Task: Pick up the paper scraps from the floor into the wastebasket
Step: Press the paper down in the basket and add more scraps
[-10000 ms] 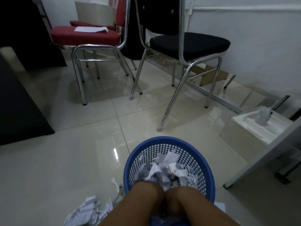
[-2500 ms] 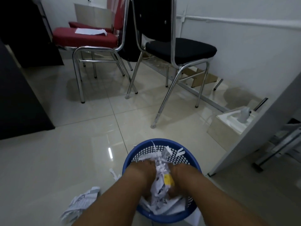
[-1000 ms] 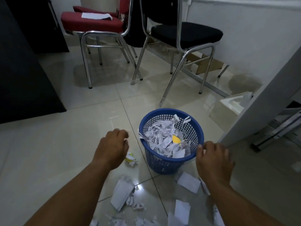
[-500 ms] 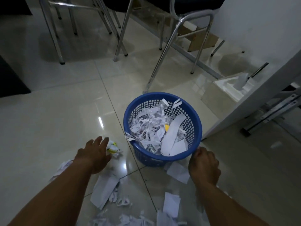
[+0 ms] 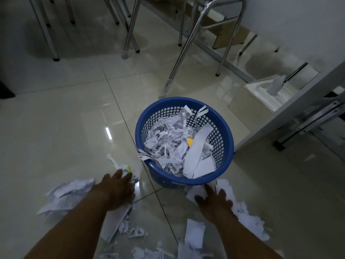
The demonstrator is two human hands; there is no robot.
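A blue mesh wastebasket point(image 5: 225, 144) stands on the tiled floor, well filled with white paper strips and one yellow bit. My left hand point(image 5: 116, 189) reaches flat over the floor, fingers spread, its tips at a small crumpled scrap with yellow and green point(image 5: 127, 168). My right hand point(image 5: 214, 201) lies open on white scraps point(image 5: 194, 191) just in front of the basket's base. More torn paper lies to the left point(image 5: 69, 195), between my arms point(image 5: 194, 234) and to the right point(image 5: 250, 221).
Chrome chair legs point(image 5: 175, 62) stand beyond the basket. A beige box with a white insert point(image 5: 248, 101) sits to the right, next to a slanted white panel point(image 5: 291, 107) and metal rails point(image 5: 317, 120).
Both hands left the basket and came down to the floor. My left hand moved onto the scraps at the left; my right hand spread open on paper by the basket's base. The view tilted down.
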